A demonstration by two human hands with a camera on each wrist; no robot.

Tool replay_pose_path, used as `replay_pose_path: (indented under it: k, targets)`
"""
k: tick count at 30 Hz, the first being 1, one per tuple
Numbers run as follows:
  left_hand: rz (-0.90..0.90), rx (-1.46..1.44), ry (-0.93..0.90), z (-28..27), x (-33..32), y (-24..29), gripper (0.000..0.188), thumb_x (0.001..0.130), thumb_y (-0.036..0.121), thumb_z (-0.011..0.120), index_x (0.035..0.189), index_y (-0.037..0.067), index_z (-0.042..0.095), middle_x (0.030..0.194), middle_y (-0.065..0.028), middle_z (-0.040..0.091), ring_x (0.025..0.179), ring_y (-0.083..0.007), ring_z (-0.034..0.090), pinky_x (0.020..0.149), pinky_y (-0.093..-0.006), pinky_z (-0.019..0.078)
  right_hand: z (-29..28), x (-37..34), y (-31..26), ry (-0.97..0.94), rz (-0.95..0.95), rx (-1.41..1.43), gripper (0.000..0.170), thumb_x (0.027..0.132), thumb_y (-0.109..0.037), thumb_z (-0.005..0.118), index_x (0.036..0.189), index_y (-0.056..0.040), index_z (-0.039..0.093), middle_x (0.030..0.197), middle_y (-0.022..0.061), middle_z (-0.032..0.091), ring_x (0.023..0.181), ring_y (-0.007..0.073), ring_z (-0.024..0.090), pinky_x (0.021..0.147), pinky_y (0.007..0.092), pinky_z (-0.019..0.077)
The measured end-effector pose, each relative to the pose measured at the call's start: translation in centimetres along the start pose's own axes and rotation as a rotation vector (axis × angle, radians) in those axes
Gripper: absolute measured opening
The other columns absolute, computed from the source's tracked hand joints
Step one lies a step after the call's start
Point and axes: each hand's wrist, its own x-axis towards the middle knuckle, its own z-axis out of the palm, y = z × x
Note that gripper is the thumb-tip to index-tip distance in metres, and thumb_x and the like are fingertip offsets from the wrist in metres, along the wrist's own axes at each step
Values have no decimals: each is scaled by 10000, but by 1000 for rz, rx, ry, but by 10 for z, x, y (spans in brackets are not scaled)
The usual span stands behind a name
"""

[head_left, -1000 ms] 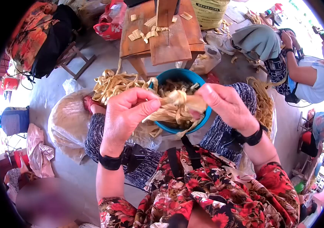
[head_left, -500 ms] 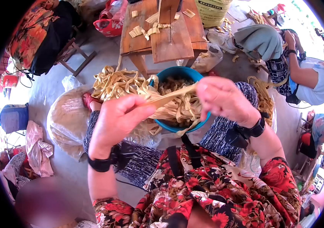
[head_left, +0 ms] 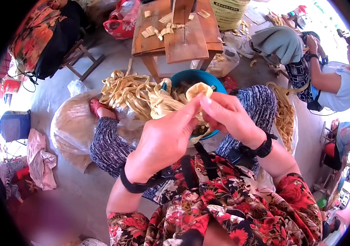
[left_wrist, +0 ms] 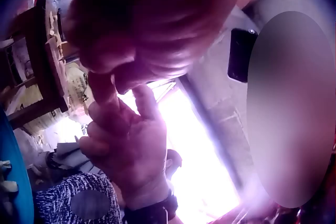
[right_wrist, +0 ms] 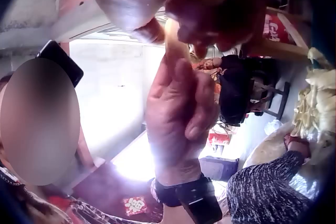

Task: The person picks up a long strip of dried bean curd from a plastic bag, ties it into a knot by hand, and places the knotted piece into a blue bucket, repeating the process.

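In the head view my left hand (head_left: 164,137) and right hand (head_left: 233,119) meet fingertip to fingertip in front of my lap. Between them they pinch a flat pale yellow strip (head_left: 199,89), which bends into a loop above the fingers. The right wrist view shows a lit piece of the strip (right_wrist: 171,34) between both hands' fingertips. Behind the hands stands a teal tub (head_left: 215,81), partly hidden, with dried scraps inside. A bundle of similar strips (head_left: 162,103) hangs over its left rim.
A tangled pile of strips (head_left: 123,92) lies left of the tub by a plastic-wrapped bundle (head_left: 74,127). Ahead is a wooden stool (head_left: 150,46) with cut pieces on top. More strips (head_left: 283,117) lie beyond my right knee. Another person (head_left: 333,84) sits at the right.
A knotted, bunched piece was between my hands first, then one strip stretched straight between them. Now the hands have come together and the strip is bent into a loop.
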Motion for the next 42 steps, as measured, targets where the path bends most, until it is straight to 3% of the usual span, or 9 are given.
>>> replay_pose_path:
  k: [4,8,15,19,20,26,30,37,42]
  targets:
    - [-442,-541,19,-25,-9,13,253,845,102,604,1084,22,575,737,-8,612,517,-25,497,444,-139,372,-3,-3,10,26,-59,24,256,914,-231,479,947,-12,607,663,-45,498,574,18,425,500,185,346]
    - [-516,-1122,259,-11,-2,-5,157,803,43,637,938,10,562,760,-17,598,482,-50,474,416,-157,363,8,-10,7,-157,-214,-60,249,903,-188,483,1016,7,587,782,-24,562,689,12,442,579,174,378]
    - [-516,-828,75,-13,-10,7,248,809,7,595,1055,-5,560,847,-26,605,604,-67,558,508,-167,427,10,-9,13,-48,-410,-476,218,881,-164,489,997,4,566,708,45,574,623,69,500,567,249,434]
    - [-442,-810,76,-9,-19,7,223,839,35,561,1060,0,556,831,-38,607,613,-65,567,501,-174,428,13,-5,22,-5,-415,-596,184,875,-174,497,931,-5,543,676,117,579,589,219,594,537,319,455]
    - [-486,-840,122,-5,-20,3,197,843,31,555,1038,6,556,823,-40,606,596,-61,560,479,-172,414,15,-2,27,31,-465,-681,174,857,-171,505,913,-10,540,686,144,587,620,300,608,537,356,465]
    - [-611,-1487,192,12,-19,-15,126,756,-30,480,820,74,448,782,-58,588,426,-35,349,377,-172,257,14,-6,27,-145,-521,-858,180,812,-167,525,926,-31,555,647,140,580,581,327,594,512,377,474]
    - [-561,-1349,14,12,-19,-26,161,757,8,532,902,61,488,768,-10,531,609,-68,476,496,-185,355,13,-6,32,-174,-533,-814,184,809,-159,562,937,-27,550,619,130,570,548,321,587,472,377,463]
    - [-881,-878,-174,-18,-13,-25,147,811,138,553,868,11,599,696,-19,587,497,-61,499,425,-183,353,11,9,31,27,-611,-1127,237,829,-192,576,707,-21,466,541,142,534,479,327,560,404,405,425]
    - [-836,-629,-147,-35,-18,0,221,806,188,545,714,-4,601,567,-26,536,381,-46,407,368,-171,300,-13,4,0,-359,-203,-659,298,848,-296,607,750,-30,513,584,82,525,514,172,500,487,305,396]
